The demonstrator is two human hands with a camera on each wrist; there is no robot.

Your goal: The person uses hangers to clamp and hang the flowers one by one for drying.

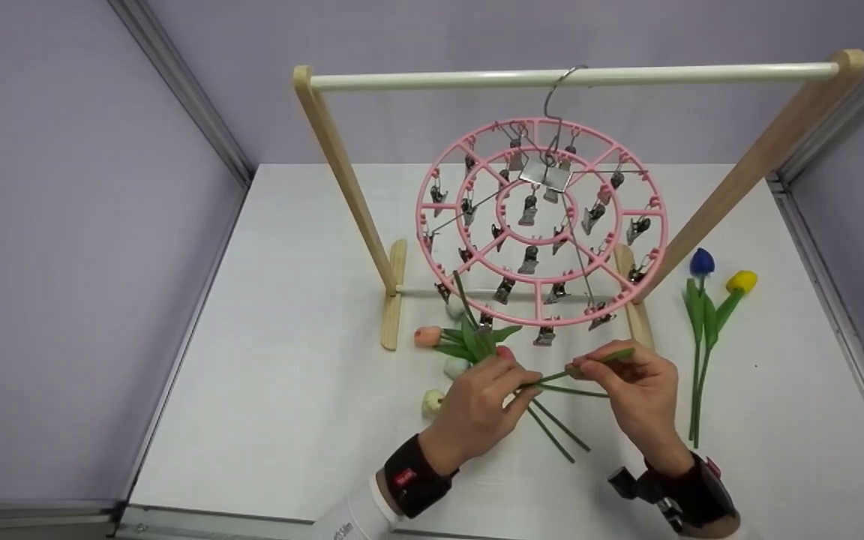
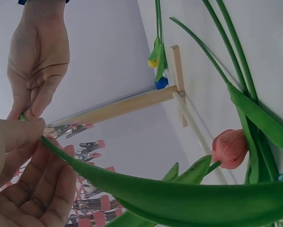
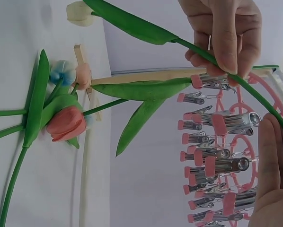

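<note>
Between your pinches runs one thin green tulip stem [image 1: 561, 373]; your left hand [image 1: 477, 409] pinches its leafy end, right hand [image 1: 638, 394] its bare tip; round pink plastic clip hanger [image 1: 542, 221] just above.

You wear a black wrist strap [image 1: 415, 478] with a small red label on your left arm, a white sleeve [image 1: 349, 517] showing at its seven o'clock. Your right wrist carries a black band [image 1: 691, 496] with a camera mount at its nine o'clock.
</note>
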